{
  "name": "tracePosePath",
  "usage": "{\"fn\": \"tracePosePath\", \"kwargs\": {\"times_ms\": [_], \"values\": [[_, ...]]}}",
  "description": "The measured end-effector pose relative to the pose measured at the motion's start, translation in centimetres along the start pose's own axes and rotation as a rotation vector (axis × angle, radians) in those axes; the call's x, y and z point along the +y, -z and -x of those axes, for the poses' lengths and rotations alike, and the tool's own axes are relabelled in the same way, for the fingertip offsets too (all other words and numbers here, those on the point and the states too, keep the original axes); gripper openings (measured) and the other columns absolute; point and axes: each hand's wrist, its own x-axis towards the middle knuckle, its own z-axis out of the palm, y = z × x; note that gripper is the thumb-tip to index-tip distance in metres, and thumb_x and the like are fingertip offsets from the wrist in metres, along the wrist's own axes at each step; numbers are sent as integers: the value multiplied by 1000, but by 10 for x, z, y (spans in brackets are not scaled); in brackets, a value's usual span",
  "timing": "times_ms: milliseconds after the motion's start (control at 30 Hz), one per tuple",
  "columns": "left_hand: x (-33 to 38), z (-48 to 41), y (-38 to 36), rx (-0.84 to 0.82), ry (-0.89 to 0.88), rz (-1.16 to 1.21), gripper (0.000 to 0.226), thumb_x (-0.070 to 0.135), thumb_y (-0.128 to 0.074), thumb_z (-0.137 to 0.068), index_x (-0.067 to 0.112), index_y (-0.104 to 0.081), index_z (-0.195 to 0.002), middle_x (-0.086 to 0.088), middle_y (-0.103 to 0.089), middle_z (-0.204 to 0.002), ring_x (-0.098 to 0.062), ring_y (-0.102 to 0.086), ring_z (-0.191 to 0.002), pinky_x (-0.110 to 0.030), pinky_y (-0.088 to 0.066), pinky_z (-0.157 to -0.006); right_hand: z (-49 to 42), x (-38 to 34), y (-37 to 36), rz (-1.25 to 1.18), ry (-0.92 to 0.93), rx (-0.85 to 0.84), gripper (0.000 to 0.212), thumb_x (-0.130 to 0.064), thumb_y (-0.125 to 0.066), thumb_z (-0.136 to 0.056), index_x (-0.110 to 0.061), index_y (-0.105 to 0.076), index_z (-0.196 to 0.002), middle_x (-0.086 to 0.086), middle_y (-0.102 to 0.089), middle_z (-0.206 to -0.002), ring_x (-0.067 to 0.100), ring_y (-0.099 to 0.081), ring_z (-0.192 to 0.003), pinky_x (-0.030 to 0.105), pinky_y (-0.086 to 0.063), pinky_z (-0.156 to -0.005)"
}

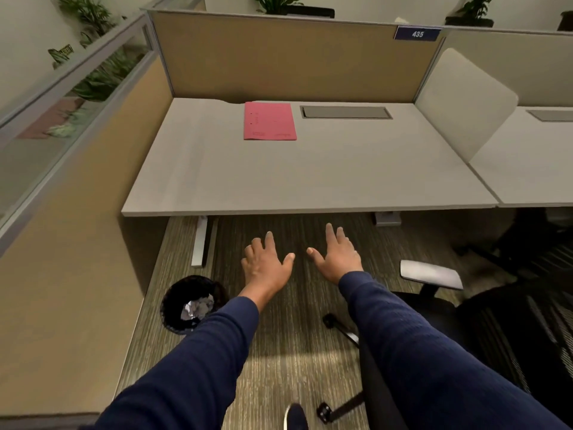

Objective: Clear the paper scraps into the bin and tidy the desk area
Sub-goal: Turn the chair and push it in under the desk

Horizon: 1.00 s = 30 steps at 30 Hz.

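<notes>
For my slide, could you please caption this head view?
Both hands, left and right, hover empty before a desk holding one pink folder; crumpled paper fills the bin.

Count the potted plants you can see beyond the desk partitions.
3, maybe more. One plant stands top left behind the glass partition, with more leaves lower down behind the glass. One is top centre, one top right. The partitions may hide others.

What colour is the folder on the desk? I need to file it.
Pink, seen in the head view: the folder lies flat.

hands 2 (266, 264) | folder 1 (269, 121) | bin 1 (173, 301) | chair 1 (511, 330)
</notes>
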Motion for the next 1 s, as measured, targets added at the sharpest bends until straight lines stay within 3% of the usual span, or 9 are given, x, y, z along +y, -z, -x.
{"fn": "tracePosePath", "kwargs": {"times_ms": [467, 1000], "values": [[54, 101, -23, 40, 43, 29, 81, 57, -52, -93, 18, -19, -156, -16, -29, -154, -35, -31, -140, -51, -34, -111, 82, 70, 35, -21, 59, 20, 85, -57, -48, -97, -26, 0, -160, 10, -1, -168, 34, -9, -154, 57, -19, -122], [215, 243, -149, 92, 115, 92, 83, 61, -48, -92, 17, -20, -156, -16, -32, -151, -35, -32, -138, -51, -33, -109, 171, 277, 95, 93, 189, 11, 86, -60, -48, -95, -26, -1, -160, 11, -5, -168, 35, -12, -154, 55, -21, -122]]}}
